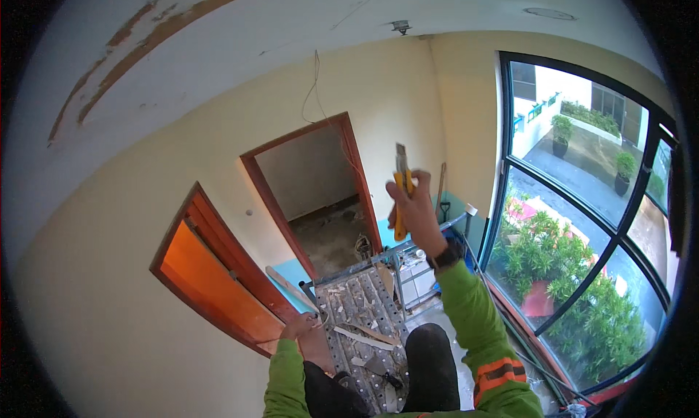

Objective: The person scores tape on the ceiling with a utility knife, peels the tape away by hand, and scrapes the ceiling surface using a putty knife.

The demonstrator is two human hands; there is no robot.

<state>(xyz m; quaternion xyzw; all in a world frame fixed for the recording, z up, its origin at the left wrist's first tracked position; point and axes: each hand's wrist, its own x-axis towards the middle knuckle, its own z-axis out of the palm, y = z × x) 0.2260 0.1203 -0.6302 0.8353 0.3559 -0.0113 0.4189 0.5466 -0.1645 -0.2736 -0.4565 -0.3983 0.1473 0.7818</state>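
My right hand (417,210) is raised in front of the far wall, closed round a yellow utility knife (400,232). Its metal blade is slid out and points up toward the ceiling. Lower and to the left, my left hand (298,325) is beside the left edge of a perforated metal scaffold platform (358,296). Its fingers look curled, and what they hold, if anything, is too small to make out. A scraper with a dark handle (393,381) lies on the platform between my knees, near a pale strip (364,338) and broken flakes.
A scaffold rail (349,271) crosses the platform's far end. Large dark-framed windows (557,221) fill the right side. Ahead is an open doorway (313,199); an orange door (218,280) stands left. Wire (315,90) hangs down the wall. The ceiling has a peeled brown band (145,43).
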